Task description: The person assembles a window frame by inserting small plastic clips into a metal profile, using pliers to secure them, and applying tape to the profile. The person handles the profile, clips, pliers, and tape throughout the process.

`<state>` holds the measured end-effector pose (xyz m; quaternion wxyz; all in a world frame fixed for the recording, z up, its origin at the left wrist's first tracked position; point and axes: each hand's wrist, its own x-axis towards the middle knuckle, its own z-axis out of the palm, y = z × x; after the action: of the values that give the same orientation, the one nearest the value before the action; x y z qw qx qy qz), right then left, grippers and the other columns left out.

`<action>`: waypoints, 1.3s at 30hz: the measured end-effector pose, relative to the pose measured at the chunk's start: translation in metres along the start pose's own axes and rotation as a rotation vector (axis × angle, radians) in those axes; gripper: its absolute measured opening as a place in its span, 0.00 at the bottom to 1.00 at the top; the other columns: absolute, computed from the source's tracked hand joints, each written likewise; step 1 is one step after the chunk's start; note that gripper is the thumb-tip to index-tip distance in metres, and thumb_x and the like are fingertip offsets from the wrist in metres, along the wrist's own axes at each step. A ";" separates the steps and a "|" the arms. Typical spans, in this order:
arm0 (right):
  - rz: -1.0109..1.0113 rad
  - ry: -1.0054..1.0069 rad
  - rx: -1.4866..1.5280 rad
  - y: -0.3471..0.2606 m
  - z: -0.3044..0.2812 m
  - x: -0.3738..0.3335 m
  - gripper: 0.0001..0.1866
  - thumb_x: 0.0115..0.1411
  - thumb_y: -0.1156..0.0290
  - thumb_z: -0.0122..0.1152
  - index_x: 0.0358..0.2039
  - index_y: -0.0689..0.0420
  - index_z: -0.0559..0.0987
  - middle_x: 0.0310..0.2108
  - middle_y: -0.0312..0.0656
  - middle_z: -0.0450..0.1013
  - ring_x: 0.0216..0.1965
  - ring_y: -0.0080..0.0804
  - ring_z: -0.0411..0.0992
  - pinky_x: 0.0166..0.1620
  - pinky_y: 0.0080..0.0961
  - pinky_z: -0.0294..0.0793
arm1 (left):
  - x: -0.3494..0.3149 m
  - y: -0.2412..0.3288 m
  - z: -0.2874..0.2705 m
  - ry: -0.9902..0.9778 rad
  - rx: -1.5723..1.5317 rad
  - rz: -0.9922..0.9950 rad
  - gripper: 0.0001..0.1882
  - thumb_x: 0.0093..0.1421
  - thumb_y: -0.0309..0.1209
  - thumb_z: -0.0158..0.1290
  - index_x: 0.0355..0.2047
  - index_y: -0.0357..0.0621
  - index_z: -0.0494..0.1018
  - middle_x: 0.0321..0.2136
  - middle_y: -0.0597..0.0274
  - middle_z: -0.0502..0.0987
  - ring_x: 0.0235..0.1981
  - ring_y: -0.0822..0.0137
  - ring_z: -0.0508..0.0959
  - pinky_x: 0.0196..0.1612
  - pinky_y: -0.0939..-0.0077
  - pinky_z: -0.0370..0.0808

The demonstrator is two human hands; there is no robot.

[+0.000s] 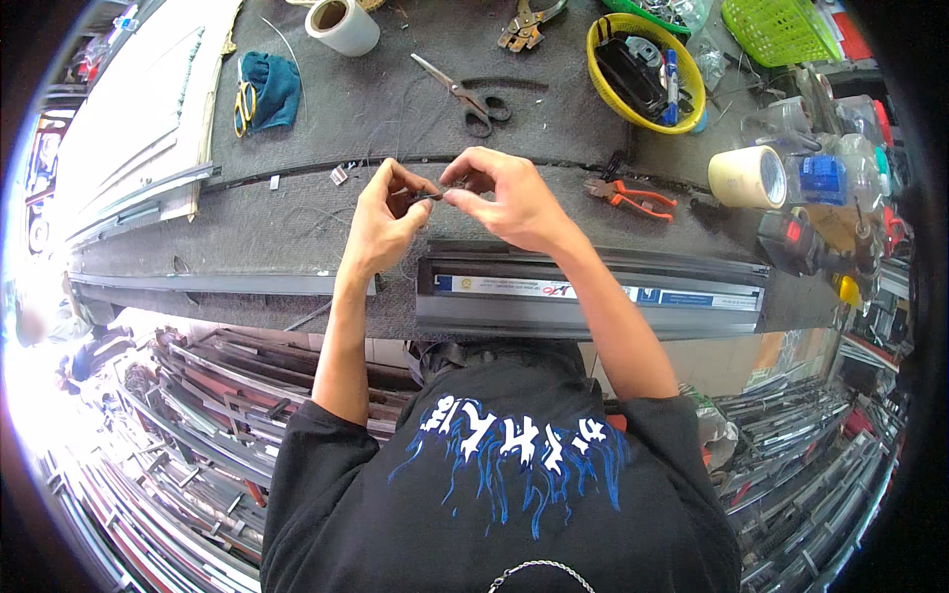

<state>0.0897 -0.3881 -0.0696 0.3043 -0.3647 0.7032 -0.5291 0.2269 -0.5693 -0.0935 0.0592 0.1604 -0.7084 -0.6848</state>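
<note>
Over the middle of the grey carpeted bench (287, 222), my left hand (381, 222) pinches a small dark piece (423, 197) between thumb and fingers. My right hand (509, 203) meets it from the right, its thumb and forefinger closed at the piece's end. The piece is too small and too covered by fingers to name its kind. Just in front of my wrists lies a dark metal profile (593, 314) with a printed label strip. Scissors with black handles (465, 99) rest beyond my hands, and orange-handled pliers (633, 196) lie to the right.
A yellow basket (600, 74) of tools, a green basket (781, 32) and a locking plier (529, 28) are at the back. Tape rolls (746, 178), plastic bottles and a drill (791, 240) crowd the right. Yellow-handled scissors (243, 104) and a teal cloth (272, 91) lie left.
</note>
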 end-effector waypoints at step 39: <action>-0.355 0.150 -0.696 -0.061 0.010 -0.081 0.22 0.59 0.70 0.71 0.52 0.61 0.76 0.50 0.45 0.78 0.50 0.44 0.77 0.52 0.38 0.75 | -0.061 0.057 -0.025 -0.034 -0.063 -0.250 0.08 0.66 0.30 0.65 0.38 0.36 0.84 0.27 0.75 0.79 0.29 0.84 0.71 0.33 0.84 0.66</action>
<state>0.1544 -0.3366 -0.0095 0.0141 -0.5221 0.7868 -0.3290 0.2834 -0.5734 -0.0275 -0.0337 0.2340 -0.6620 -0.7112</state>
